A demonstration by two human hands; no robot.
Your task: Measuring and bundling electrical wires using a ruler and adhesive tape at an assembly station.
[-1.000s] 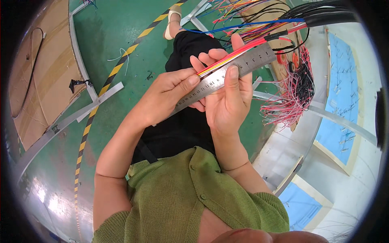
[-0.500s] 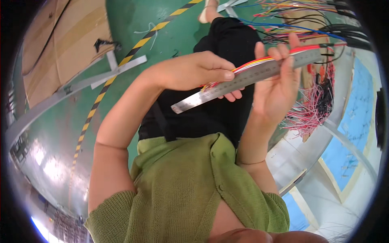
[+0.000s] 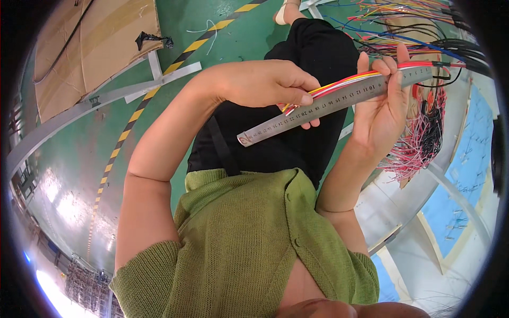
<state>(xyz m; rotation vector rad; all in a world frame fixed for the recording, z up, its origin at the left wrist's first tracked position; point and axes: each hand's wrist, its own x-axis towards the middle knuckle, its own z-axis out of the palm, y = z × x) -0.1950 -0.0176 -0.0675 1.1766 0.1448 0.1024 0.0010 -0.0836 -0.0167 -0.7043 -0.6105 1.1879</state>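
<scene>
Remotely, I've L hand (image 3: 268,85) grip pinching thin wires (image 3: 347,82), prob. light n bendy, best held nr tips. They run along the upper edge of a metal ruler (image 3: 339,100), likely stiff, slick; R hand (image 3: 382,108) grip clamps it, thumb in front. Vs 1s ago, ruler's L end pokes clear of L hand.

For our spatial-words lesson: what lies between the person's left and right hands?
In the head view, part of a metal ruler spans from the left hand to the right hand, with red, yellow and white wires along its upper edge.
</scene>
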